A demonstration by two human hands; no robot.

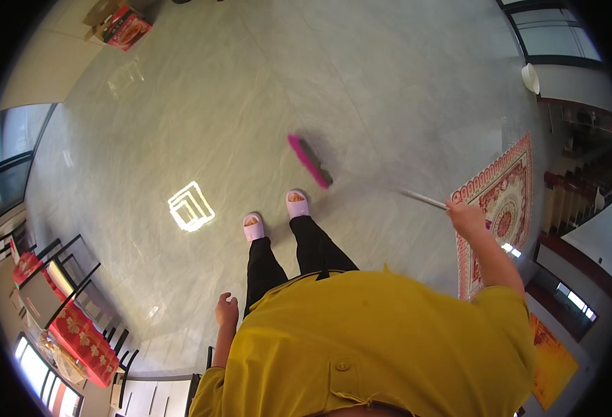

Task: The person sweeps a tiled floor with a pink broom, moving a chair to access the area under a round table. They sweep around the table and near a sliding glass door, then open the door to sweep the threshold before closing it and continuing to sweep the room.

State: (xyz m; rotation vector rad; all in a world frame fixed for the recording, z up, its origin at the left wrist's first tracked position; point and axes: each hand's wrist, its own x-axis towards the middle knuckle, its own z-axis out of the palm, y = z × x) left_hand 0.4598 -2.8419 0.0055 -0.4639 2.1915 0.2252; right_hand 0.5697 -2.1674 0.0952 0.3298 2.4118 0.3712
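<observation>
Broom (311, 162) with a long magenta brush, a dark backing and a slim silvery handle (423, 199) lies out ahead of the person's feet, its head slanting over the glossy pale grey marbled floor (202, 104); it is slightly blurred, and I cannot tell whether the bristles press down. Part of the handle fades from sight before its brighter end meets the right hand (466, 219), whose fingers are wrapped around it at arm's length. On the other side the left hand (227, 310) hangs low beside the body, fingers loosely curled, the thumb a little apart from them. Just behind the brush stand two pale pink open-toed slippers (297, 206), worn under black trousers (322, 245) and a mustard-yellow shirt (382, 326). A red-and-cream patterned rug (504, 226) spreads past the right hand. Farther off, a white round basin (530, 78) sits by the right-hand wall, a red printed cardboard box (126, 29) is far ahead on the left, and a red cloth with pale flowers (83, 340) shows among black-framed chairs (76, 274).
</observation>
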